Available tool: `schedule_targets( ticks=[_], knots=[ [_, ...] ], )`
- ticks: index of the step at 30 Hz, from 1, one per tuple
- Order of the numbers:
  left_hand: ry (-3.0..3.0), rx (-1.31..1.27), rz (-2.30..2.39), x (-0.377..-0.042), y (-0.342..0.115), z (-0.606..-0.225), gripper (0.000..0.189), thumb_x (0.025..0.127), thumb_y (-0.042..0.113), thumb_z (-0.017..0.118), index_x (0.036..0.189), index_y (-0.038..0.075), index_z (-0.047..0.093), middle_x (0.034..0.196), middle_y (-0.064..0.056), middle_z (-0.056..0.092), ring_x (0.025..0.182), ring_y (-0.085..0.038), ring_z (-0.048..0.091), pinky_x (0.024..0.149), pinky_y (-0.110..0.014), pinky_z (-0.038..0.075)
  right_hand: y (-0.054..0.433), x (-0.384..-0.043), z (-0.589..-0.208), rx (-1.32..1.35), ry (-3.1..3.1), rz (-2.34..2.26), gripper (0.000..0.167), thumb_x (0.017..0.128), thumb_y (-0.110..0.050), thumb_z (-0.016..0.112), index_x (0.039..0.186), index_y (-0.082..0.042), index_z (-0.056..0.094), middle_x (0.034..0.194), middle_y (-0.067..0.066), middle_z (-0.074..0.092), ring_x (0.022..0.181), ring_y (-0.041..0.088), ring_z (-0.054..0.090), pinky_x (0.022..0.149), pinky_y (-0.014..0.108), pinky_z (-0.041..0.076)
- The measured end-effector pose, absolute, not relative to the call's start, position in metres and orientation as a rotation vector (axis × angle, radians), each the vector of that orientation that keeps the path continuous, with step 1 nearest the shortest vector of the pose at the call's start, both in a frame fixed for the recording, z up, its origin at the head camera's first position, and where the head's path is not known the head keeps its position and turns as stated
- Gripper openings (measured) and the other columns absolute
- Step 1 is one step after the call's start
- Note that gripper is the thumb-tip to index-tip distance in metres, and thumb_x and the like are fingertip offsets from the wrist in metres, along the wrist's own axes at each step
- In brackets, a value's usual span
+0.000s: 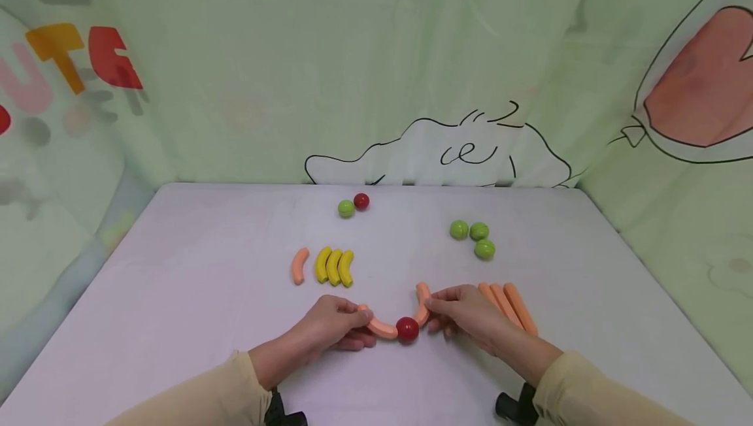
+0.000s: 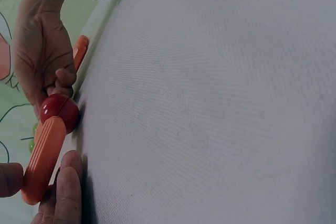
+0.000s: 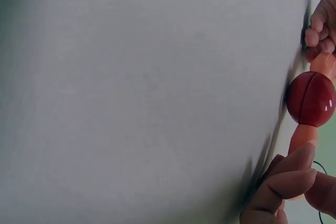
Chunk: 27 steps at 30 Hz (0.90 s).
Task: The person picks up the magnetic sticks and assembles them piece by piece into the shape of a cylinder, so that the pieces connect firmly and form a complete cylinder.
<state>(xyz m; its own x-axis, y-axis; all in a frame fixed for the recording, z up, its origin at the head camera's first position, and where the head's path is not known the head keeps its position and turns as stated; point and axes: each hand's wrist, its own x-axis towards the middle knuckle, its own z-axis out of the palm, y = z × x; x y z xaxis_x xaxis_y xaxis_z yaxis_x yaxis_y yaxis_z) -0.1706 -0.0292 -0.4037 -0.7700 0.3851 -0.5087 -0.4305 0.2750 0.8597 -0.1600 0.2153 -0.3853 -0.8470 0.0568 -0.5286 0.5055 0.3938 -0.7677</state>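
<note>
Between the two hands sits a glossy red ball (image 1: 407, 330) with a seam, low over the white table. My left hand (image 1: 332, 325) pinches a curved orange sausage-shaped piece (image 1: 384, 330) between thumb and fingers; its inner end meets the ball's left side. On the other side, my right hand (image 1: 470, 315) pinches a second curved orange piece (image 1: 422, 293), whose lower end meets the ball's right side. Ridges show along the left piece (image 2: 44, 161) in the left wrist view. Fingers partly cover the right piece (image 3: 303, 139) in the right wrist view.
Several straight orange sticks (image 1: 520, 308) lie beside the right hand. Ahead are three yellow curved pieces (image 1: 334, 266) and another curved orange piece (image 1: 299, 266). Three green balls (image 1: 479, 231) sit back right; a green ball (image 1: 346, 208) and a red one (image 1: 361, 201) stand farther back.
</note>
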Motion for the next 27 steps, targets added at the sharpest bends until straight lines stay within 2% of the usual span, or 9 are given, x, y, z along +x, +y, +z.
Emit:
schedule_targets(
  ticks=[8, 18, 23, 27],
  knots=[
    [1.850, -0.003, 1.514, -0.1661, -0.0313, -0.4017, 0.026, 0.100, 0.023, 0.067, 0.103, -0.002, 0.074, 0.079, -0.006, 0.077, 0.068, -0.007, 0.072, 0.063, -0.019, 0.060, 0.2150, -0.1631, -0.3845, 0.443, 2.297, -1.413, 0.030, 0.101, -0.015, 0.063, 0.120, 0.009, 0.064, 0.079, 0.006, 0.071, 0.069, 0.012, 0.062, 0.062, 0.023, 0.051],
    [1.828, -0.033, 1.517, -0.1650, -0.0296, -0.4017, 0.027, 0.100, 0.024, 0.066, 0.105, -0.002, 0.074, 0.083, -0.007, 0.078, 0.071, -0.008, 0.074, 0.065, -0.019, 0.060, 0.2147, -0.1635, -0.3845, 0.424, 2.312, -1.416, 0.030, 0.100, -0.015, 0.063, 0.118, 0.010, 0.064, 0.077, 0.006, 0.071, 0.068, 0.011, 0.062, 0.062, 0.023, 0.050],
    [1.805, -0.010, 1.554, -0.1664, -0.0298, -0.4041, 0.021, 0.098, 0.017, 0.070, 0.106, -0.002, 0.072, 0.089, -0.013, 0.079, 0.078, -0.010, 0.076, 0.073, -0.024, 0.062, 0.2155, -0.1627, -0.3848, 0.423, 2.292, -1.413, 0.034, 0.101, -0.016, 0.063, 0.123, 0.010, 0.063, 0.078, 0.005, 0.072, 0.070, 0.011, 0.063, 0.063, 0.024, 0.051],
    [1.829, -0.042, 1.607, -0.1687, -0.0292, -0.4057, 0.026, 0.099, 0.016, 0.068, 0.115, -0.004, 0.067, 0.096, -0.014, 0.079, 0.081, -0.011, 0.075, 0.077, -0.026, 0.063, 0.2181, -0.1586, -0.3843, 0.365, 2.214, -1.435, 0.037, 0.101, -0.015, 0.062, 0.128, 0.011, 0.059, 0.080, 0.006, 0.075, 0.071, 0.011, 0.068, 0.062, 0.024, 0.051]
  ],
)
